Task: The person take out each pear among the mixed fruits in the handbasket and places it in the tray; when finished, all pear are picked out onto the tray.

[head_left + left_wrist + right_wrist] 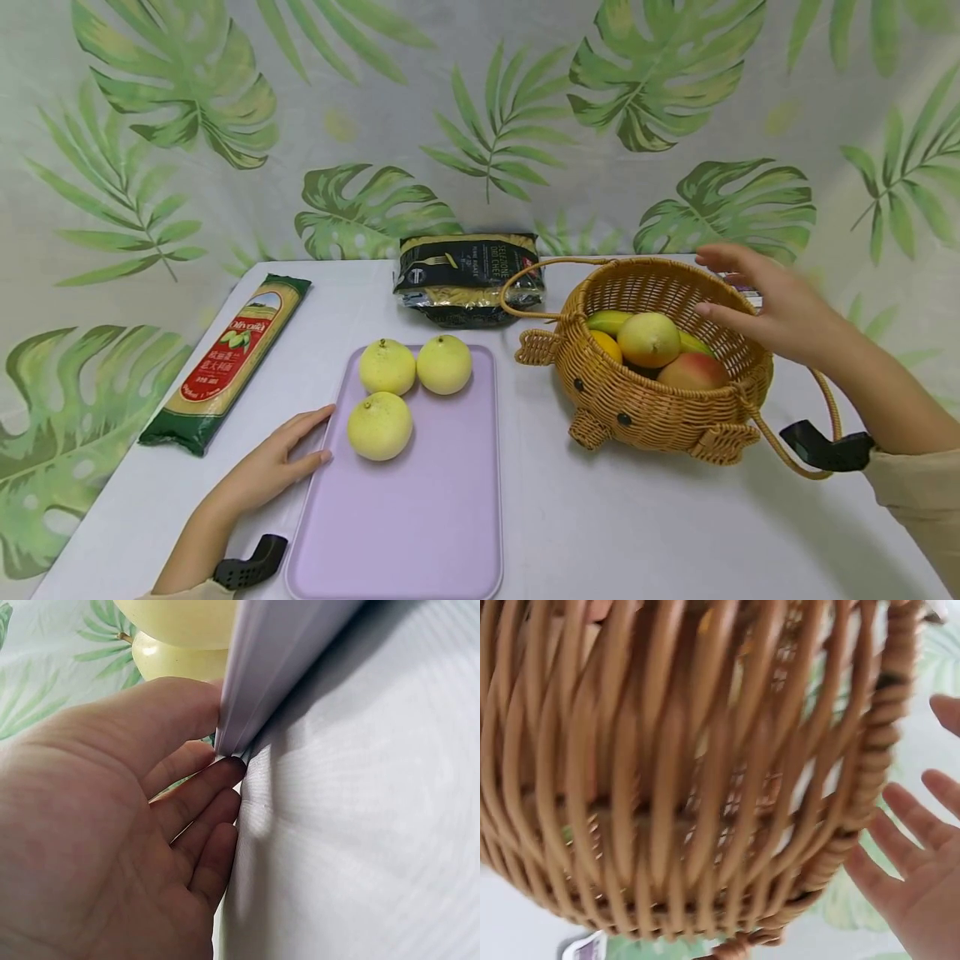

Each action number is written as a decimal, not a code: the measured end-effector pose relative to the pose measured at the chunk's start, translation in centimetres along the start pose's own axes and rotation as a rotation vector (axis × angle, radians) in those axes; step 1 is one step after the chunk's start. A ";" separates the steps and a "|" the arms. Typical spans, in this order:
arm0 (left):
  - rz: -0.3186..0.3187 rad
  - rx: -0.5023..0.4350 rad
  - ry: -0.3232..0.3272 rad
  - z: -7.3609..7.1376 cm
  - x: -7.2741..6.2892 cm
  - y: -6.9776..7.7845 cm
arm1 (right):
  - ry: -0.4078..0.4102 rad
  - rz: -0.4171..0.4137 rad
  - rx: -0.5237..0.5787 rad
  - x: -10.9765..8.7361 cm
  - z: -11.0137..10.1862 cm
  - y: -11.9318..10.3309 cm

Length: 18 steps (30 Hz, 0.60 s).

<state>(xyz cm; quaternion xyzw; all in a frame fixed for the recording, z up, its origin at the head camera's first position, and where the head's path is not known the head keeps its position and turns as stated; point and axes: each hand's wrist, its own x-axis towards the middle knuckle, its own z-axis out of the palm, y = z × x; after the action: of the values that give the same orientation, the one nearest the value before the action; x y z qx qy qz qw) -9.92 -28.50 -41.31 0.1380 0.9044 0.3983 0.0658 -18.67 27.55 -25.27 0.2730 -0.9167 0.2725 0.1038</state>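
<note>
My left hand point(258, 467) rests at the left rim of a lilac tray point(405, 525), its thumb on the rim. The left wrist view shows the fingers nearly straight against the tray's outer side and the white cloth. Three round pale-yellow fruits point(380, 426) sit grouped in the tray's far left part. At the right, my right hand point(780, 308) hovers over the back right rim of a wicker basket point(652, 417), fingers spread and holding nothing. Inside the basket lie another pale-yellow fruit point(649, 339), a red-orange fruit point(693, 372), an orange fruit point(606, 346) and long green-yellow fruit point(609, 322).
A green-ended spaghetti pack point(228, 358) lies on the left of the white-covered table. Behind the tray is a black pasta bag point(468, 275). The basket's handles point(517, 292) stick out at both sides. A leaf-patterned cloth point(495, 125) hangs behind.
</note>
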 end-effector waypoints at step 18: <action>-0.004 0.002 0.001 0.0 0.0 0.0 | -0.265 0.077 0.136 1.4 2.3 2.9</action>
<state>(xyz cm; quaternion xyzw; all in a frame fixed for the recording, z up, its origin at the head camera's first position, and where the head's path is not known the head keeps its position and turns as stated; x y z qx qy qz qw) -9.93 -28.48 -41.34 0.1359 0.9051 0.3974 0.0662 -21.60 27.68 -28.01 0.2775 -0.9117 0.2993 -0.0477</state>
